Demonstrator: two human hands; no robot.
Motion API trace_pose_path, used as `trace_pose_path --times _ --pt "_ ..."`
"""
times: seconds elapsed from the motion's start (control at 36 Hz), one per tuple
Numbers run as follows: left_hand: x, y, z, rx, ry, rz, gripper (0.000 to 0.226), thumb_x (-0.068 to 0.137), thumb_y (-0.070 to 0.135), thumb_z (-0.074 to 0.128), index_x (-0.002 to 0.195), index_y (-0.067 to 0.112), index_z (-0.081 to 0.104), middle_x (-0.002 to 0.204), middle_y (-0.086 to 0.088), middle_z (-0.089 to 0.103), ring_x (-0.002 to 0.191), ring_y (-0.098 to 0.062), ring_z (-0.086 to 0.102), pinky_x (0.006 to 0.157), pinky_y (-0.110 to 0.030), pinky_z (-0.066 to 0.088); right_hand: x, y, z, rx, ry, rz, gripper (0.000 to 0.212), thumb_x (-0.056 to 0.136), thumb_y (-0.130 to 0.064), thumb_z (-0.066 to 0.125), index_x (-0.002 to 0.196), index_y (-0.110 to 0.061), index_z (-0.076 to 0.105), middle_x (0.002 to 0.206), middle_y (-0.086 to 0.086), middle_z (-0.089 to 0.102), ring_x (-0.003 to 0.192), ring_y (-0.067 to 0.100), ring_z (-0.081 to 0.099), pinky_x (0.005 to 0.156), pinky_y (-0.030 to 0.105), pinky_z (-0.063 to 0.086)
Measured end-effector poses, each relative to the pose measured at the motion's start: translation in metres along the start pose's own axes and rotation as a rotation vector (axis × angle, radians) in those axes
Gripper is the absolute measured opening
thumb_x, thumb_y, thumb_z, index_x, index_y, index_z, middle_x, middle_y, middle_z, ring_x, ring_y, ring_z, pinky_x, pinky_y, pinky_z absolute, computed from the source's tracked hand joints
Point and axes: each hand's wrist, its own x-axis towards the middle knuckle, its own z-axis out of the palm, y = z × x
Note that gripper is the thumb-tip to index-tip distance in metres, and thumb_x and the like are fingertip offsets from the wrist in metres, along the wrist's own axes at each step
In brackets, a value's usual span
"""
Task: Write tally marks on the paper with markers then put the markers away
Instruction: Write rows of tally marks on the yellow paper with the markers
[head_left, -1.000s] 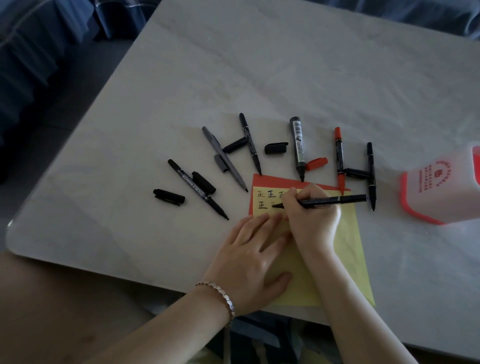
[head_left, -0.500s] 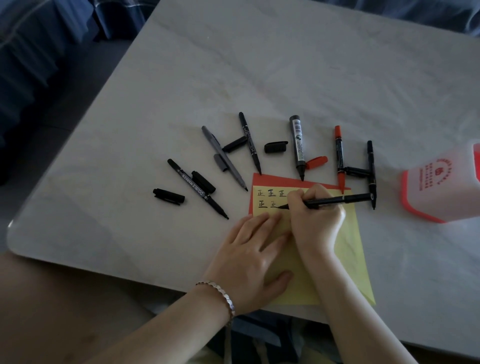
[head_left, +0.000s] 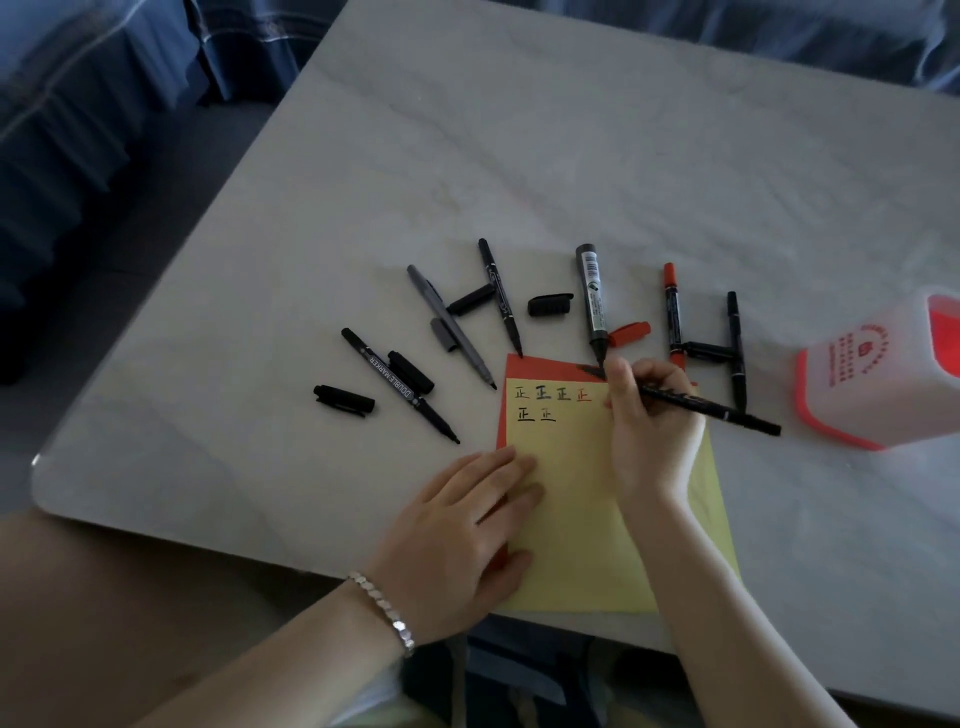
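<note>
Right hand (head_left: 649, 431) grips 1 black marker (head_left: 717, 413) over the yellow paper (head_left: 587, 519) at the near edge of the table (head_left: 571, 156); left hand (head_left: 457, 530) presses flat on it, fingers straight. Paper carries 6 tally characters (head_left: 553, 393): 4 top row, 2 below. Beyond it 6 more markers (head_left: 400, 384) fan out, tips bare, with 7 loose caps (head_left: 550, 304) among them.

The paper (head_left: 582, 493) lies at the table's (head_left: 571, 156) near edge, markers (head_left: 592, 301) and caps (head_left: 549, 304) fanned behind it, a box (head_left: 878, 384) to its right.
</note>
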Motion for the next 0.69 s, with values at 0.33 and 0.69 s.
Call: trace_pose_path --times 0.33,0.69 --pt "0.001 0.000 0.002 0.013 0.012 0.013 0.044 0.083 0.042 0.047 0.119 0.017 0.056 0.130 -0.001 0.053 0.125 -0.015 0.042 0.108 -0.031 0.027 0.031 -0.065 -0.008 -0.221 -0.505 -0.136 0.021 0.089 -0.009 0.053 0.081 -0.028 0.059 0.074 -0.013 0.064 0.067 -0.001 0.059 0.074 0.019 0.048" --pt "0.000 -0.002 0.004 -0.042 0.057 0.029 0.041 0.083 0.038 0.051 0.117 0.016 0.056 0.129 -0.002 0.054 0.126 -0.015 0.040 0.108 -0.028 0.028 0.015 -0.043 0.077 -0.838 -0.836 -0.420 0.023 0.080 -0.033 0.066 0.086 -0.011 0.071 0.080 0.011 0.069 0.079 0.025 0.060 0.071 0.034 0.049"
